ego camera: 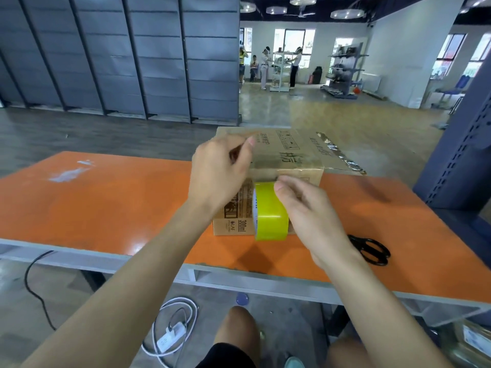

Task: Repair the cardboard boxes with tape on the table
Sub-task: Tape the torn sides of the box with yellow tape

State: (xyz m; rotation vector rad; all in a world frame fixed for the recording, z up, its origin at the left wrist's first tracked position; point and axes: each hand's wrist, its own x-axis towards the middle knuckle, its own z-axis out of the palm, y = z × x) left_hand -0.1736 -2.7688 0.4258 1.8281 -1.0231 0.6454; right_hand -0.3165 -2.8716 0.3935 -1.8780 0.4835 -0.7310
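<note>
- The right grip [310, 208] clasps the roll [271, 211] against the near face of the box [289, 152], which sits on the worktop [106, 203].
- The left grip [220, 168] curls at the box top; whether it pinches tape, I cannot tell.
- Likely step: laying a strip. Next: pull taut, press down, fetch the scissors [369, 249].

On the surface [106, 203]: box [287, 155] at middle, toward the far edge. Tape [271, 211] against its near face, right hand [313, 216] holding it from the right. Left hand [218, 173] over the box top, left side. Scissors [369, 249] right of box, near front edge. Charger [170, 335] on floor below.
</note>
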